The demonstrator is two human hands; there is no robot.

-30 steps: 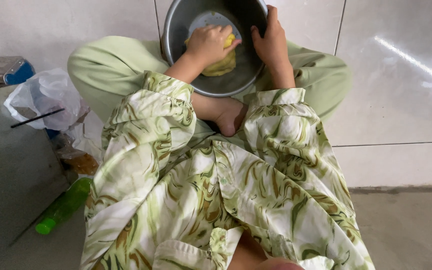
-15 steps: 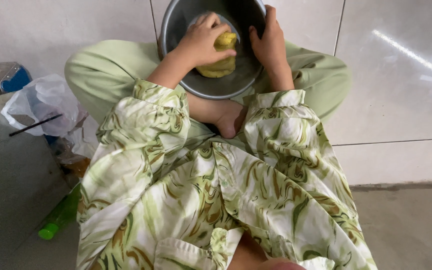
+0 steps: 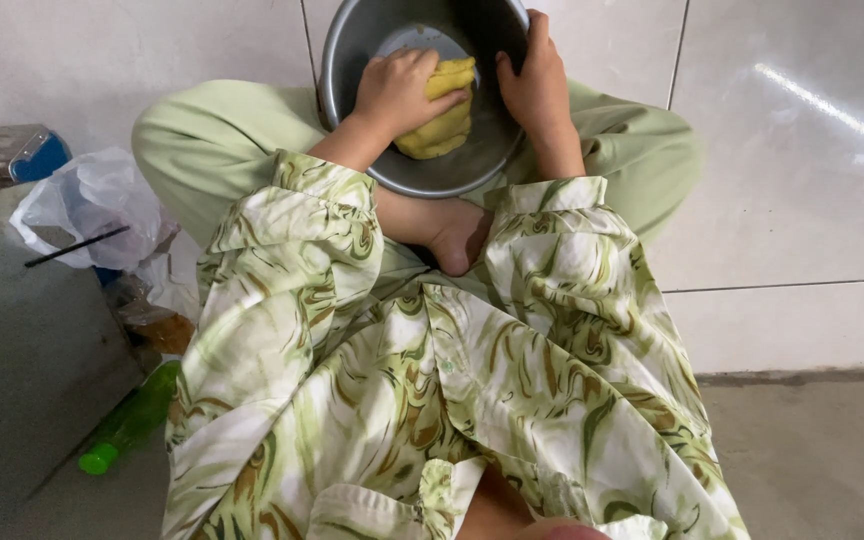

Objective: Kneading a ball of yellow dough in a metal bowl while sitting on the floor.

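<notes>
White glossy floor tiles (image 3: 812,180) across the far side and right. At left, a crumpled clear plastic bag (image 3: 92,205) with a thin black stick (image 3: 74,247) across it, beside a blue object (image 3: 40,158). Nearer, lying on grey floor (image 3: 12,370), a green plastic bottle (image 3: 130,418). Just beyond the bottle, a brownish packet (image 3: 157,325).

Round metal bowl (image 3: 352,60) on the crossed legs of a seated person, yellow dough (image 3: 442,120) inside it, left hand (image 3: 397,92) pressing the dough, right hand (image 3: 532,85) gripping the bowl's rim, clear plastic bag (image 3: 92,205) and green bottle (image 3: 132,418) left of the bowl
</notes>
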